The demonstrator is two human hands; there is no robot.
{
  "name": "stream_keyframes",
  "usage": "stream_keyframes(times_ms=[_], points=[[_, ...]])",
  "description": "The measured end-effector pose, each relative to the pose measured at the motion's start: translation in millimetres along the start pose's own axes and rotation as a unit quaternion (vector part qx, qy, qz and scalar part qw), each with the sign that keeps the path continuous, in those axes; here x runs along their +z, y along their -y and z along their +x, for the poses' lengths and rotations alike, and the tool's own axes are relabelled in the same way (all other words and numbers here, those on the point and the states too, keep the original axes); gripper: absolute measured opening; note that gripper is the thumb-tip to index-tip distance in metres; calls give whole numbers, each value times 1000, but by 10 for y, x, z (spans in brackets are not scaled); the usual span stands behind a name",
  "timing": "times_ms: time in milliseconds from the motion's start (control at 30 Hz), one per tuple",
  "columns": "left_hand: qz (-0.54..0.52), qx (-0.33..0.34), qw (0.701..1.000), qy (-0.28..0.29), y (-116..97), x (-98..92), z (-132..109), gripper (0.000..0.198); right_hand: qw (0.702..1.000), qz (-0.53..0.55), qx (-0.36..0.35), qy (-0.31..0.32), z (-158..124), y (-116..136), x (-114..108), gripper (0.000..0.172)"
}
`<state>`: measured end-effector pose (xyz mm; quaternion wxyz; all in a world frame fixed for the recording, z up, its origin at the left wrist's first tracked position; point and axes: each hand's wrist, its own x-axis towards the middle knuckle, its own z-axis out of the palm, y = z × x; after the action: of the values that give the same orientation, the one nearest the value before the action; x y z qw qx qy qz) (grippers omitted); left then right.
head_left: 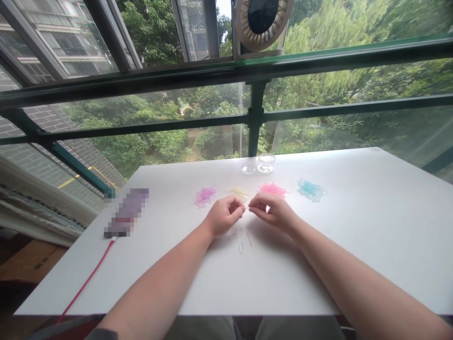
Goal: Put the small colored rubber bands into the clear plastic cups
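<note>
My left hand (223, 216) and my right hand (272, 210) meet above the middle of a white table (354, 226). Both are closed in a pinch, with a thin, pale elastic band (247, 207) stretched between their fingertips. A few small loose bands (241, 240) lie on the table just under my hands. Behind my hands stand small piles of bands in a row: purple (204, 195), pale yellow (239, 193), pink (272, 189) and blue (311, 189).
Two small clear round dishes (266, 164) sit near the table's far edge. A blurred purple object (126, 212) lies at the left with a red cord (88, 278) running off the front edge. Window frames and a railing stand behind the table.
</note>
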<state>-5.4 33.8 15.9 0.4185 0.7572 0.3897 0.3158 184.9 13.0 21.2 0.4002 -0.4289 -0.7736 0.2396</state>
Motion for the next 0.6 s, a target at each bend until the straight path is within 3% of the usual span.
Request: stream_keyframes(times_ms=[400,600], points=[[6,10,1000,5,-11,-14,1,19,999,-37,-18,-10,11,-28,-9,4],[23,6,1000,7,8,-50,3,18,990,-123,15,-66,47,-159,-140,6]])
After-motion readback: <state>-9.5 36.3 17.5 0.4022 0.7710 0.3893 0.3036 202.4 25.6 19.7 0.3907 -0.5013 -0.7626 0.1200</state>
